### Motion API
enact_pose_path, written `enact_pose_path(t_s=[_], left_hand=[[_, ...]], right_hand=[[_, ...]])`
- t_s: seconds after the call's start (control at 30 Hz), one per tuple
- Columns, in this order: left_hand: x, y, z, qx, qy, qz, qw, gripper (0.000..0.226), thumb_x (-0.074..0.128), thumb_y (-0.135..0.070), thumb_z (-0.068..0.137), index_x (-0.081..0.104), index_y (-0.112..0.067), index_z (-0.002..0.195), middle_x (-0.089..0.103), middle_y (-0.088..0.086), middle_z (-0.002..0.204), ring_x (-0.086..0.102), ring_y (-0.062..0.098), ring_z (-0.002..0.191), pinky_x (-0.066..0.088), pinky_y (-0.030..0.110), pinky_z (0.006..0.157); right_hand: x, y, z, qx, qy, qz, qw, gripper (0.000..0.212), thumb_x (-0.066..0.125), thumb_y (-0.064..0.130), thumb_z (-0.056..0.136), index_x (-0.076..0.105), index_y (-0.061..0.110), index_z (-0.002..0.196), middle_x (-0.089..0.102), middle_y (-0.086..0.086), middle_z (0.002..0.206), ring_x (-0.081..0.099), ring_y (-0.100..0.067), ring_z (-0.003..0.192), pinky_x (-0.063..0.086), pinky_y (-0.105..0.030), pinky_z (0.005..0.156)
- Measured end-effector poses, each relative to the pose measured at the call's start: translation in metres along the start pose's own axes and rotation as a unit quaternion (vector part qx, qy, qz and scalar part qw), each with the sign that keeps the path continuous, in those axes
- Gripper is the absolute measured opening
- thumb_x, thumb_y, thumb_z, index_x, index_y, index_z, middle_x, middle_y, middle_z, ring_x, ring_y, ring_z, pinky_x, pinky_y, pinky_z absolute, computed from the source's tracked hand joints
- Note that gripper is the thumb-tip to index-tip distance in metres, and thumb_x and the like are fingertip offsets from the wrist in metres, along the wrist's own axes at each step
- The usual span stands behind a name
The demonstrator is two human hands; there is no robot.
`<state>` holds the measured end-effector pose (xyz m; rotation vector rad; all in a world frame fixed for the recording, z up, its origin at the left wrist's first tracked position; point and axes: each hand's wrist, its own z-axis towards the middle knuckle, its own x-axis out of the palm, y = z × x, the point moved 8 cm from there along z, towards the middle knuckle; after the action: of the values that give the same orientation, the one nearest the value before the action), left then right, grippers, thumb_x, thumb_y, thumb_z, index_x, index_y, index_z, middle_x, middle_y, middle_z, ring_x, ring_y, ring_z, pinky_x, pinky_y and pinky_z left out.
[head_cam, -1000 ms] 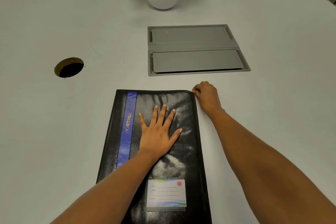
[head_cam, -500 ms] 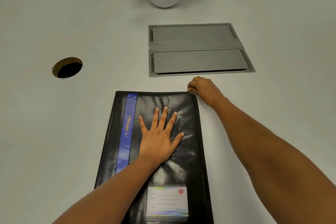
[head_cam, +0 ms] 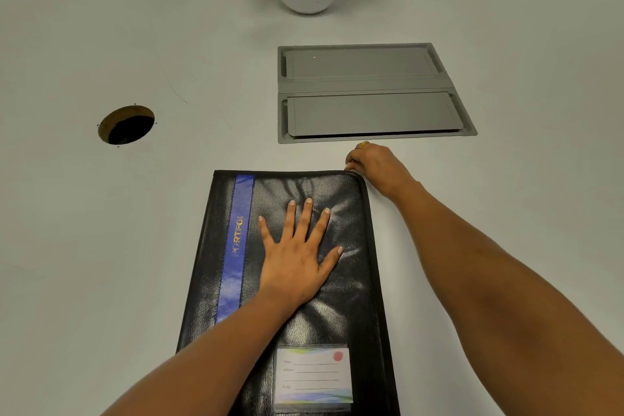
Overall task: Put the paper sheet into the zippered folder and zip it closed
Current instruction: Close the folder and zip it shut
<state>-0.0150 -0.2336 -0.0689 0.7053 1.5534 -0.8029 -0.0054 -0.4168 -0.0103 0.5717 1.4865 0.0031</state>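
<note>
the black zippered folder [head_cam: 351, 297] lies flat on the white table [head_cam: 101, 246], the left hand [head_cam: 297, 260] pressing its cover with fingers spread straight. the right hand [head_cam: 378, 165] sits curled at its far right corner (what it pinches, i cannot tell).

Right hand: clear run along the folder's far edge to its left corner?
Likely yes: right hand is at the far right corner, left hand lies flat mid-cover, and the zippered folder's far edge is bare.
</note>
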Motion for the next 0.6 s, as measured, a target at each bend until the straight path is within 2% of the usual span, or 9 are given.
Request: enact_pose_path(t_s=[0.13,0.27,0.37,0.5,0.6], left_hand=[[-0.002,0.0,-0.001,-0.003,-0.006,-0.003,1.0,0.07,-0.003,-0.069,0.081,-0.009,-0.038,0.143,-0.008,-0.004,0.157,-0.013,0.019,0.144,-0.021,0.059,0.103],[-0.006,0.0,0.0,-0.007,-0.009,-0.047,0.999,0.07,0.01,-0.071,0.082,0.003,-0.04,0.144,-0.002,-0.005,0.158,-0.008,0.016,0.145,-0.018,0.057,0.106],[-0.015,0.021,0.003,-0.111,-0.037,-0.111,0.987,0.07,0.031,-0.067,0.083,0.02,-0.032,0.143,0.004,0.0,0.157,-0.001,0.019,0.145,-0.017,0.055,0.104],[-0.034,0.084,0.006,-0.321,-0.078,-0.196,0.923,0.076,0.054,-0.049,0.083,0.024,-0.016,0.144,0.008,0.013,0.156,0.004,0.027,0.145,-0.001,0.056,0.112],[-0.047,0.121,0.008,-0.391,-0.102,-0.308,0.862,0.074,0.06,-0.04,0.081,0.027,-0.013,0.141,0.029,0.015,0.149,0.026,0.033,0.137,0.019,0.054,0.109]], right_hand=[[0.004,-0.004,-0.005,0.058,-0.019,0.014,0.998,0.022,0.05,0.015,0.091,0.064,0.001,0.101,0.062,-0.019,0.104,0.057,-0.032,0.097,0.04,-0.033,0.086],[0.003,-0.007,-0.009,0.107,-0.033,0.049,0.992,0.022,0.047,0.01,0.09,0.064,0.0,0.1,0.063,-0.023,0.102,0.056,-0.035,0.096,0.04,-0.036,0.085],[0.001,-0.008,-0.013,0.139,-0.047,0.069,0.987,0.023,0.046,0.008,0.09,0.066,-0.001,0.097,0.067,-0.021,0.1,0.059,-0.034,0.093,0.043,-0.036,0.084],[0.0,-0.012,-0.02,0.214,-0.087,0.139,0.963,0.022,0.047,0.004,0.088,0.067,-0.001,0.09,0.069,-0.018,0.098,0.062,-0.032,0.091,0.046,-0.034,0.081],[-0.003,-0.015,-0.028,0.268,-0.116,0.193,0.937,0.021,0.049,0.002,0.087,0.069,0.002,0.089,0.07,-0.015,0.1,0.062,-0.03,0.093,0.044,-0.033,0.083]])
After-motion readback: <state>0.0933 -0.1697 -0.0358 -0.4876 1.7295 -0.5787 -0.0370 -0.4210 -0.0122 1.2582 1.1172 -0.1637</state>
